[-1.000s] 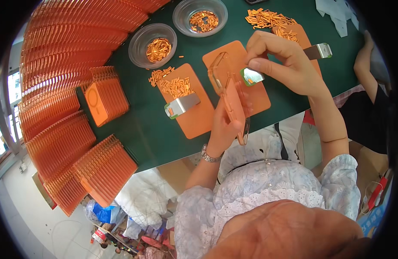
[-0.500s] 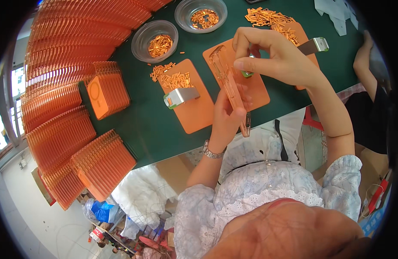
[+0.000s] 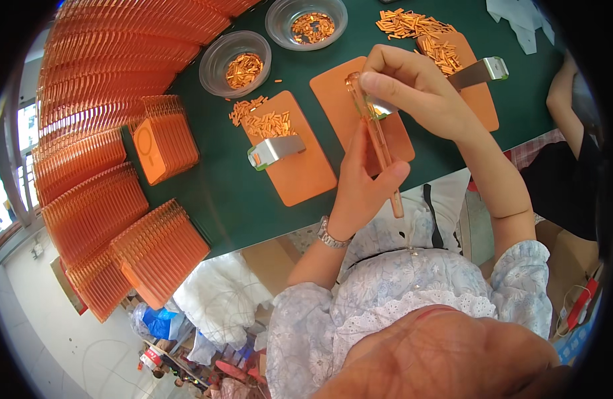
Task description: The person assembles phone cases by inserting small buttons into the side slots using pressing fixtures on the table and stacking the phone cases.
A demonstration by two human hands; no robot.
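Observation:
My left hand (image 3: 366, 186) grips a clear orange phone case (image 3: 381, 143), held edge-on and tilted above the table. At its upper end my right hand (image 3: 416, 90) has thumb and fingers pinched together against the rim; anything small between them is hidden. Below the case lies an orange rectangular board (image 3: 330, 83), with a bent metal strip (image 3: 384, 108) partly covered by my right hand. To the left, another orange board (image 3: 306, 176) carries small orange pieces (image 3: 272, 123) and a bent metal strip with a green end (image 3: 278, 150).
Two clear plastic bowls (image 3: 210, 63) of small orange pieces stand at the back. Stacked orange phone cases (image 3: 163, 249) fill the left side. A third board (image 3: 486, 110) with a loose pile (image 3: 409, 24) is at right, near another person's arm (image 3: 564, 100) and a white sheet (image 3: 519, 23).
The phone case has turned more edge-on, and its upper end has shifted right. My right hand has come down onto that end, having been just apart from it before.

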